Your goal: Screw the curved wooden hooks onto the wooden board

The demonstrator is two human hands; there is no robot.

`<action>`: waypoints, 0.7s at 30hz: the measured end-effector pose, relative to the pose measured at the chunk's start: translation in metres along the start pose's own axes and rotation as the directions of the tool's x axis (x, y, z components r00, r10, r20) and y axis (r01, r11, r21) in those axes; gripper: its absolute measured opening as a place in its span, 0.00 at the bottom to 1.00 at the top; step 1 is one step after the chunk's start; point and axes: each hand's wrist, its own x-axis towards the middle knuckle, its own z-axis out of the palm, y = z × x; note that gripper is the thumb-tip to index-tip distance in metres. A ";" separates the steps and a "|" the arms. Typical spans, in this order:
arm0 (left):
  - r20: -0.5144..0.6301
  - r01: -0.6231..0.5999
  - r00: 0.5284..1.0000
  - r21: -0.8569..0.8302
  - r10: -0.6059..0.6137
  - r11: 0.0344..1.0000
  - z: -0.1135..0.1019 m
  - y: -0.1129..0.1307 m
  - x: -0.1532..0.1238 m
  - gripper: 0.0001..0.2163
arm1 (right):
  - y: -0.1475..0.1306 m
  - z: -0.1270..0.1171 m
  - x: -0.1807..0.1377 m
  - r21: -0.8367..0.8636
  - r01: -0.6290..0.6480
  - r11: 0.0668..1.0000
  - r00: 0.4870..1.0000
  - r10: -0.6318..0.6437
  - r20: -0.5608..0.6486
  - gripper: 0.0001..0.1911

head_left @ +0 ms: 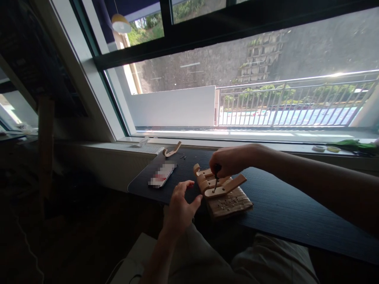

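Nearest: wooden block [231, 207] at the near edge of the table [275, 209], small crumbs on its top. Left hand [181, 209]: thumb and fingers apart, beside the curled end of the front wooden hook [220, 192]; contact cannot be told. That hook lies across the block, straight end angled up, with two similar hooks behind it.

Right hand [226, 162]: grip clamped on the handle of the screwdriver [216, 183], whose tip meets the front hook near its curled end. Screw seating hidden at this scale.

Judgement on technique: keep the shaft in line with the hole, press down while turning slowly, and brace hook and block with the left hand, fingers clear of the tip.

Farther: phone [162, 174] left; loose screws [183, 157] and spare hook [172, 150] toward the window.
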 end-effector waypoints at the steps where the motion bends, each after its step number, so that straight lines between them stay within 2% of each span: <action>1: 0.038 0.035 0.999 -0.044 -0.033 0.998 0.005 -0.002 -0.004 0.16 | -0.003 -0.001 -0.001 -0.011 0.004 1.000 1.000 -0.004 0.001 0.13; 3: 0.071 0.073 0.995 -0.121 -0.065 0.990 0.015 -0.002 -0.007 0.16 | -0.007 -0.003 -0.002 -0.026 0.014 1.000 1.000 -0.014 -0.003 0.13; 7: 0.040 0.094 0.995 -0.194 -0.088 0.977 0.028 0.001 -0.007 0.11 | -0.012 -0.005 -0.003 -0.004 0.021 1.000 0.999 -0.021 -0.032 0.11; 11: 0.030 0.113 0.994 -0.229 -0.110 0.967 0.028 0.004 -0.009 0.10 | -0.013 -0.006 -0.002 0.020 0.013 1.000 0.998 -0.012 -0.056 0.08; 17: 0.022 0.095 0.995 -0.192 -0.092 0.977 0.026 0.006 -0.009 0.10 | -0.018 -0.007 0.001 0.007 0.006 1.000 0.999 -0.006 -0.046 0.09; 21: 0.036 0.125 0.992 -0.226 -0.120 0.966 0.028 0.006 -0.008 0.09 | -0.021 -0.007 0.001 -0.028 0.004 1.000 0.999 -0.005 -0.049 0.09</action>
